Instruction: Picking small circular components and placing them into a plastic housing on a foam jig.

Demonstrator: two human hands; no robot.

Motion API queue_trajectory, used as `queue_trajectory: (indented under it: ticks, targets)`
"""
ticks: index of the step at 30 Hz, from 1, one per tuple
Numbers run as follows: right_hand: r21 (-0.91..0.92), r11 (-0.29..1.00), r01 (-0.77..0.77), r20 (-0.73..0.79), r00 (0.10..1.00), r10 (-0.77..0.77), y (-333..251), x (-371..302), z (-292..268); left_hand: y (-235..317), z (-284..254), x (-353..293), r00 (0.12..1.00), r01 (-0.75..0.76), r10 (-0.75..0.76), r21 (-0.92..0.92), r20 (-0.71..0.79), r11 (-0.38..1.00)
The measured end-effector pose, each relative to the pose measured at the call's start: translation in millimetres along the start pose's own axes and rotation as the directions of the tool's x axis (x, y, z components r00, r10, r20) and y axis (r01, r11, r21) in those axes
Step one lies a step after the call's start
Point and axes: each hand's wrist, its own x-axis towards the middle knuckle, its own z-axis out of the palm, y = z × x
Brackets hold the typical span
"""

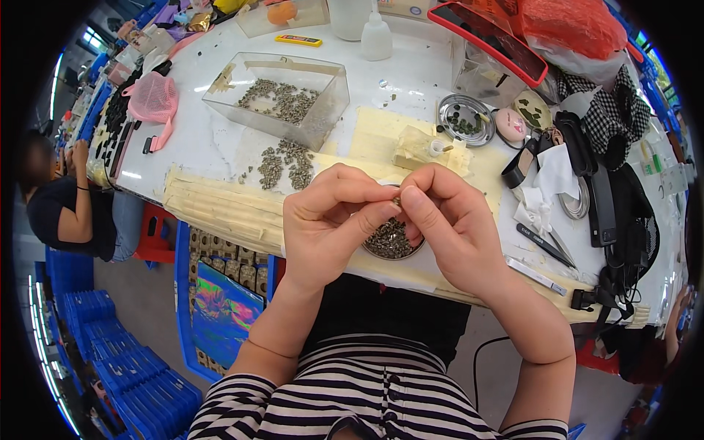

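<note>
My left hand and my right hand meet fingertip to fingertip above the near edge of the table. Thumbs and forefingers of both are closed in a pinch. Whatever lies between them is tiny and mostly covered by the fingertips. Directly below is a round dish holding many small grey-brown metallic pieces, its rim partly hidden by my hands. Loose pieces of a similar look form a small heap beyond my left hand. More of them lie inside a clear plastic box.
A yellowish block stands beyond my hands. Right of it are a round tin with dark green bits, tweezers, black straps and a red-edged phone. A white squeeze bottle stands far back. Another person sits at left.
</note>
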Motion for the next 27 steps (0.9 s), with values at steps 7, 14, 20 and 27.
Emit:
queue_trajectory:
  ticks: [7, 14, 20, 27]
  targets:
    - [-0.062, 0.996, 0.067, -0.055, 0.996, -0.070, -2.0, 0.6, 5.8, -1.0, -1.4, -0.4, 0.999, 0.005, -0.005, 0.028, -0.032, 1.000]
    - [-0.482, 0.806, 0.343, -0.062, 0.905, -0.422, 6.6, 3.6, 3.4, 5.4, 9.2, -2.6, 0.995, 0.029, -0.024, 0.045, -0.097, 0.999]
    - [-0.555, 0.734, 0.391, -0.049, 0.866, -0.497, 6.1, 5.1, 4.4, 1.5, 4.9, -2.4, 0.999, -0.019, 0.022, 0.079, -0.040, 0.997]
    - [-0.544, 0.748, 0.380, -0.065, 0.870, -0.489, 7.6, 5.5, 3.6, 3.4, 11.4, -4.1, 0.996, -0.028, 0.039, 0.125, -0.080, 0.992]
